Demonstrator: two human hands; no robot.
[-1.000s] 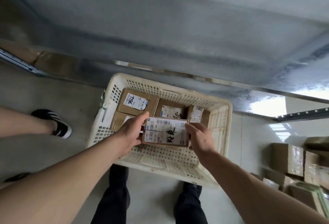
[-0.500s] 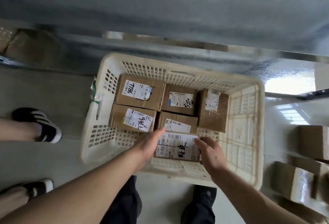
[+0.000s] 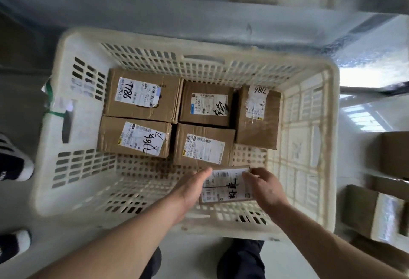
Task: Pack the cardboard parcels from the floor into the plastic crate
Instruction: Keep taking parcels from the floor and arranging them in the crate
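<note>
A cream plastic crate (image 3: pixel 73 128) with slotted walls stands on a pale floor (image 3: pixel 294 261), filling most of the head view, with a grey metal structure (image 3: pixel 199 13) running along its far side. Five cardboard parcels lie flat on the crate's bottom, pressed together against the far wall. Back row, left to right: a wide parcel marked 7786 (image 3: pixel 143 95), a middle parcel (image 3: pixel 207 103) with a blue-edged label, and a tall parcel (image 3: pixel 257 117) whose label wraps over its far edge. Front row: a parcel (image 3: pixel 135 137) with black handwriting on its label, touching a smaller one (image 3: pixel 203 145) to its right. More cardboard boxes (image 3: pixel 363 210) wait on the floor just beside the crate's right wall. Both bare arms reach in over the near rim. The left hand (image 3: pixel 192 188) has its grip clamped on the left edge of a small labelled parcel (image 3: pixel 225 186), fingers curled against its side; the right hand (image 3: pixel 265 188) pinches the parcel's right edge, fingertips on the label. This parcel sits low inside the crate near the front wall, just in front of the smaller front-row parcel; whether it rests on the bottom cannot be told. A black-and-white striped shoe (image 3: pixel 13 161) of another person shows at the left edge.
</note>
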